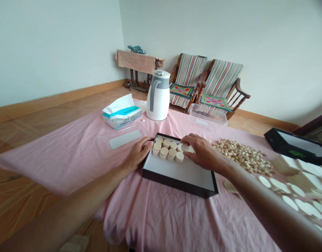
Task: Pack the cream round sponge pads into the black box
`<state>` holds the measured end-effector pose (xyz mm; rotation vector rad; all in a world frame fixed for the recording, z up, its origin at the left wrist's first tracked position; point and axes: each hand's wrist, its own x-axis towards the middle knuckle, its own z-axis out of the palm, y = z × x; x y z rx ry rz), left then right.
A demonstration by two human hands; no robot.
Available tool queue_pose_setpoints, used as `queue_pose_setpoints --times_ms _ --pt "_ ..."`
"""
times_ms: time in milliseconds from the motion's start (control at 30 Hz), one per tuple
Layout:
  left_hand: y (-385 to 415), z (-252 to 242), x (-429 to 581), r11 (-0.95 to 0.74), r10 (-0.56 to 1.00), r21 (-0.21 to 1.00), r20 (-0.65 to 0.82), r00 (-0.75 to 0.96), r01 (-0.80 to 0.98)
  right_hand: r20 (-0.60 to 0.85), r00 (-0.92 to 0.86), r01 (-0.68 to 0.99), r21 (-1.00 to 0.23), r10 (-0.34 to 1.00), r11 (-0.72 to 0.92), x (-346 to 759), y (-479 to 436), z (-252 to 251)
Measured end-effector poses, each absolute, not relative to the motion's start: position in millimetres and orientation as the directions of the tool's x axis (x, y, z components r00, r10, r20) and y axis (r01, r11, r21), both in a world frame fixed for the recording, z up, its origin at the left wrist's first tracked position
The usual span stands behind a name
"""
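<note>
A shallow black box (pixel 176 176) with a pale inside lies at the middle of the pink-covered table. Stacks of round wooden discs (pixel 164 152) stand in rows along its far side. My left hand (pixel 139 151) grips the box's left edge, with the thumb over the rim. Over the far right part of the box, my right hand (pixel 200 148) is closed, its thumb and fingers on a wooden disc (pixel 185 147) above the end of the rows. The palm hides part of the box's right side.
Right of the box lie a heap of small wooden pieces (pixel 244 155), loose pale discs (pixel 297 189), stacked square pieces (pixel 289 163) and another black box (pixel 297 143). Behind stand a white jug (pixel 158 101), a tissue pack (pixel 122 113) and a clear plastic container (pixel 208 114). A clear lid (pixel 103 143) lies left.
</note>
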<state>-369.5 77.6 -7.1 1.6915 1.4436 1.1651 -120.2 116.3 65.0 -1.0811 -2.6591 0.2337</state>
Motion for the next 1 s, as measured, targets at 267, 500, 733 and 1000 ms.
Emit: queue_pose_setpoints --times_ms 267,500,733,1000 --pt "78.5 -8.5 -370.0 -0.224 0.970 0.873 0.243 0.012 0.433 0.208 -0.701 0.672 -0.128 0.682 0.730 -150.2 113.9 58.1" --pt "77.1 -5.9 -369.7 -0.228 0.970 0.874 0.244 0.019 0.429 0.256 -0.697 0.681 -0.054 0.669 0.730 -152.9 115.5 51.4" --pt "78.4 -8.8 -370.7 -0.223 0.972 0.882 0.236 0.020 0.416 0.311 -0.693 0.620 -0.202 0.650 0.758 -153.7 114.3 52.4" --pt "76.3 -4.0 -368.2 -0.214 0.976 0.907 0.216 0.034 0.362 0.277 -0.780 0.567 -0.069 0.561 0.821 -187.3 101.2 52.1"
